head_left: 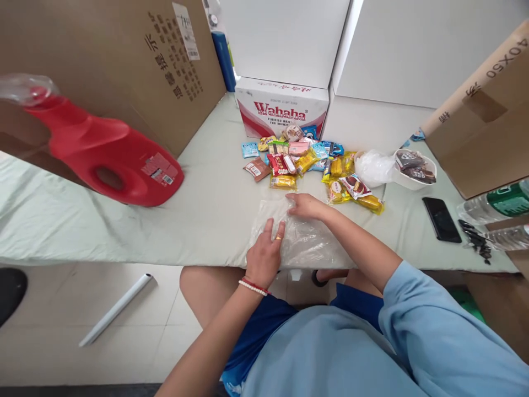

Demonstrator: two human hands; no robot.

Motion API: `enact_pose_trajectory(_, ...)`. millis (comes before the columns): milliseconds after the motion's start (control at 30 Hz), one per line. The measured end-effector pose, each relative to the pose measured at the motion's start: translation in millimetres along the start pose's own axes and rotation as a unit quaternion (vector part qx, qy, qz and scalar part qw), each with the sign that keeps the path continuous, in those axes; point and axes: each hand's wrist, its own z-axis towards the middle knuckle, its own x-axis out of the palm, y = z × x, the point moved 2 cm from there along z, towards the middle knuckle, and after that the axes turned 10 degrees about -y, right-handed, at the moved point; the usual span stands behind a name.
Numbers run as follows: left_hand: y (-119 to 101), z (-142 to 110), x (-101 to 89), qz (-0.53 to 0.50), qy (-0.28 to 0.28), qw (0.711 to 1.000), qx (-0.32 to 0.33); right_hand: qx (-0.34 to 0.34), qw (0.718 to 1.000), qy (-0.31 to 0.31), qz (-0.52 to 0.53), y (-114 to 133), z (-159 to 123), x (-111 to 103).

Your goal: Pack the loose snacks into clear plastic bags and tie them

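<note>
A clear plastic bag (pixel 308 245) lies flat and wrinkled at the front edge of the cloth-covered table. Over its left part rests my left hand (pixel 263 253), fingers stretched out and a little apart, with a ring and bracelets on it. My right hand (pixel 306 207) touches the bag's far edge, its thumb and fingertips apart. Just beyond the hands is a pile of small wrapped snacks, with a yellow packet (pixel 283 182) nearest. More packets, among them a yellow one (pixel 370 203), lie to the right.
A white bowl (pixel 413 181) with dark packets stands at the right, beside a crumpled white plastic bag (pixel 374 167). Near it are a phone (pixel 441 219) and bottles (pixel 498 205). A red jug (pixel 124 160), a large carton (pixel 124 60) and a Wahaha box (pixel 285 107) stand around.
</note>
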Motion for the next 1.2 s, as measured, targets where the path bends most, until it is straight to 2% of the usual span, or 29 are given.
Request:
enact_pose_trajectory(100,-5.4,-2.2,-4.5,0.004,0.035,0.998,0.044,0.013,1.0,-0.013,0.014,4.6,0.2,1.3)
enact_pose_trajectory(200,-12.7,13.1,-16.4,-0.01,-0.003,0.998,0.056,0.007,0.998,-0.05,0.039,11.7,-5.8,7.0)
enact_pose_trajectory(267,-13.5,29.6,-19.4,-0.028,-0.039,0.998,0.048,-0.023,0.995,-0.081,0.059,17.1,-13.8,13.6)
enact_pose_trajectory(367,-3.4,51.1,-7.7,-0.048,-0.07,0.996,0.033,-0.068,0.981,-0.164,0.072,19.6,-37.2,25.4)
enact_pose_trajectory(433,8.5,57.0,6.8,-0.044,-0.054,0.997,0.04,-0.086,0.968,-0.23,0.051,13.5,-61.6,34.8)
enact_pose_trajectory(500,21.1,56.1,18.6,-0.033,-0.026,0.998,0.051,-0.111,0.961,-0.253,0.003,0.0,-90.3,46.5)
enact_pose_trajectory(633,42.0,51.1,23.9,-0.033,0.011,0.998,0.056,-0.121,0.963,-0.225,-0.084,-47.6,-143.0,61.6)
enact_pose_trajectory(700,50.1,52.4,22.7,-0.038,0.011,0.998,0.043,-0.099,0.963,-0.231,-0.098,-74.3,-160.4,57.0)
enact_pose_trajectory(800,56.9,55.4,23.8,-0.041,-0.002,0.999,0.024,-0.059,0.961,-0.255,-0.091,-103.6,-169.7,34.5)
enact_pose_trajectory(900,56.9,55.8,27.6,-0.045,-0.006,0.999,0.018,-0.031,0.959,-0.28,-0.046,-109.6,-153.6,1.4)
enact_pose_trajectory(967,55.7,55.0,29.7,-0.046,-0.006,0.999,0.013,-0.03,0.958,-0.286,-0.013,-99.2,-125.5,-19.4)
enact_pose_trajectory(1067,55.1,54.1,31.4,-0.046,-0.009,0.999,0.007,-0.06,0.953,-0.295,0.009,-69.0,-59.4,-39.1)
enact_pose_trajectory(1200,55.8,54.3,31.3,-0.045,-0.009,0.999,0.009,-0.04,0.948,-0.317,0.007,-31.6,40.8,-42.8)
